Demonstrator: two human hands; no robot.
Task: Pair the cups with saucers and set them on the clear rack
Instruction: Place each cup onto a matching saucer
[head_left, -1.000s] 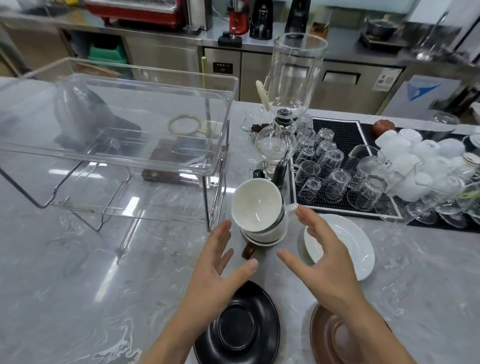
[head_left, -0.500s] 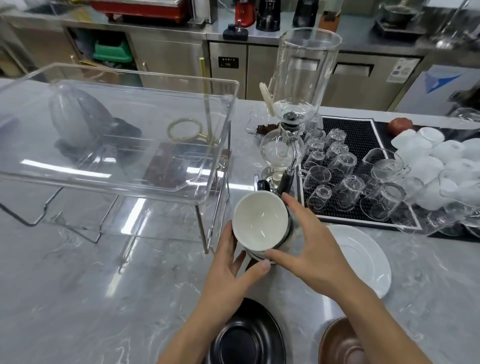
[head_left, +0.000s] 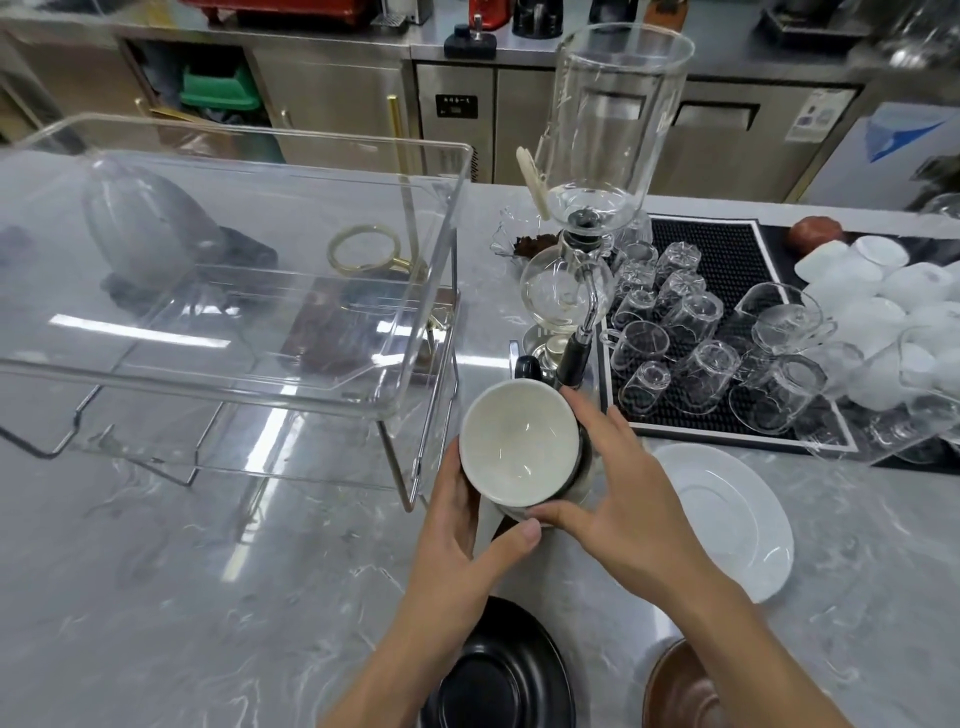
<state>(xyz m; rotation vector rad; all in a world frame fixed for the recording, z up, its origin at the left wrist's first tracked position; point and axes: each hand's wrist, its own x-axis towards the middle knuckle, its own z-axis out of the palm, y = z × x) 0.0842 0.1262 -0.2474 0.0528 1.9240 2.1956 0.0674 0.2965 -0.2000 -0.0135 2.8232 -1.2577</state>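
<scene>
Both hands cup the stack of cups (head_left: 522, 441) at frame centre: left hand (head_left: 457, 525) fingers curl round its left side, right hand (head_left: 618, 499) grips the right, beside the clear rack (head_left: 234, 270).

My left hand (head_left: 457, 525) and right hand (head_left: 618, 499) cover the sides of the cup stack (head_left: 522, 447), so I can't count the cups under the top one or see what the stack sits on. Black saucer (head_left: 498, 675) is cut by the bottom edge and partly under my left forearm; brown saucer (head_left: 675, 691) is mostly hidden by my right forearm and the edge. Grey object (head_left: 140, 223) behind the clear rack (head_left: 311, 260) is too blurred to identify, and the white cups (head_left: 883, 291) run off the right edge.
</scene>
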